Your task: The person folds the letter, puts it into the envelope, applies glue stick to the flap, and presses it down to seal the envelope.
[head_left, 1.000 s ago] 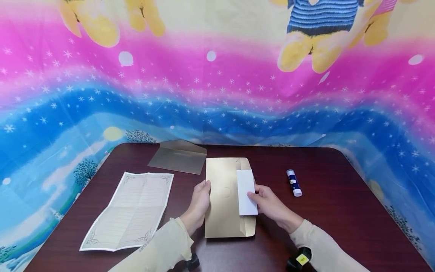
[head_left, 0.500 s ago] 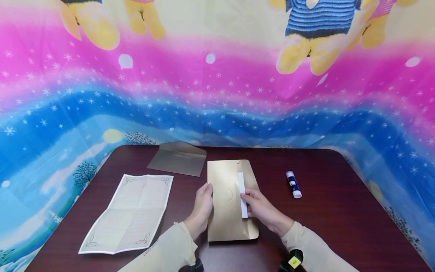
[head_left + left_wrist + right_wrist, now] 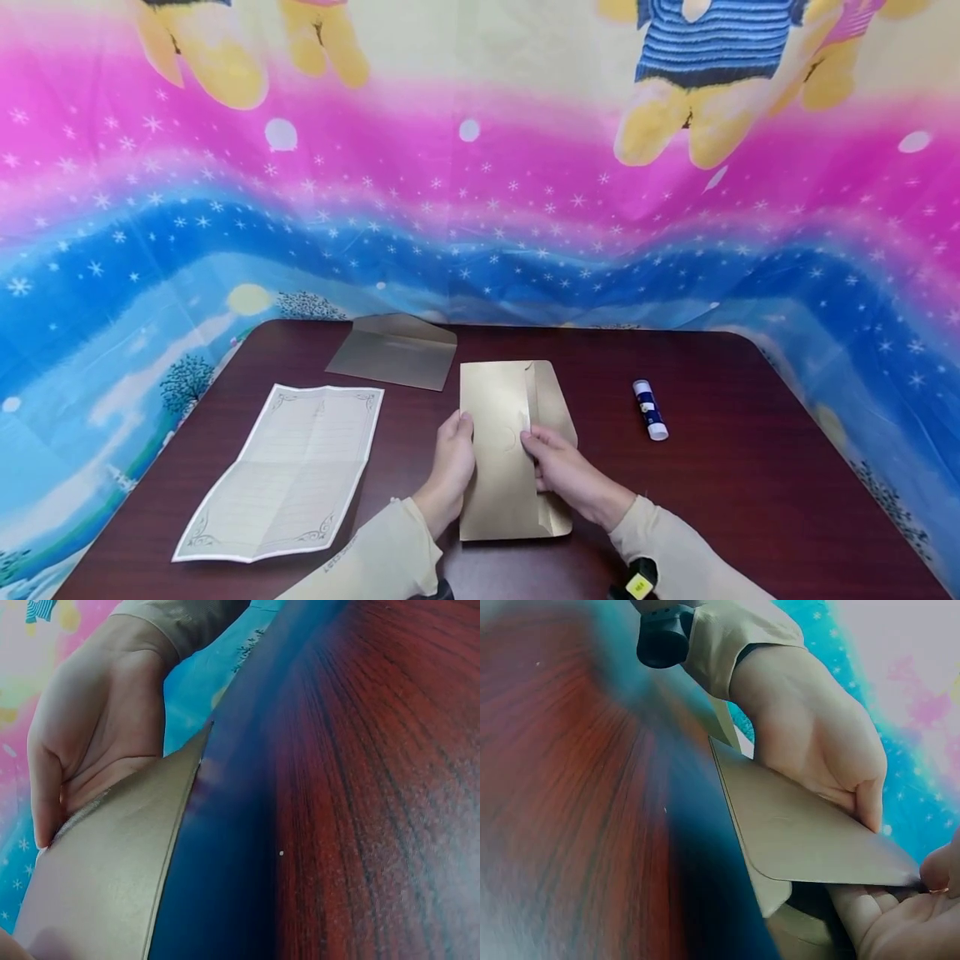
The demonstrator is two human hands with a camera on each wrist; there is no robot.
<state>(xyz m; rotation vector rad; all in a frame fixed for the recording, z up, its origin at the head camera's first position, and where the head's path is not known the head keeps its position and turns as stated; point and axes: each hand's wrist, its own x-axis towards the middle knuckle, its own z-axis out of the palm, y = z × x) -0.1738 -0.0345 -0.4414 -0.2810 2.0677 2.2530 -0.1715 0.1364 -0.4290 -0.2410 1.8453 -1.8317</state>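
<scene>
A gold envelope [image 3: 491, 392] is held upright on its short side, its flap [image 3: 553, 396] unfolded to the right. My left hand [image 3: 448, 468] grips its left long edge, thumb in front and fingers behind. My right hand [image 3: 567, 468] is at the mouth on the right, thumb at the opening's edge and fingers tucked in behind the front panel. A thin pale sliver of folded white paper [image 3: 522, 422] shows just above that thumb; the rest of the sheet is hidden in the envelope. The right wrist view shows these fingers under the gold panel [image 3: 802, 832].
An unfolded letter sheet [image 3: 288, 471] with an ornate border lies at the left. Behind it rests a second, darker envelope [image 3: 393, 354]. A blue-and-white glue stick [image 3: 649, 410] lies at the right of the dark red table [image 3: 735, 475]. A printed curtain hangs behind.
The white folded paper has slid left into the envelope's mouth, from mostly showing to almost wholly hidden. My right hand moved left with it, while the left hand kept its grip.
</scene>
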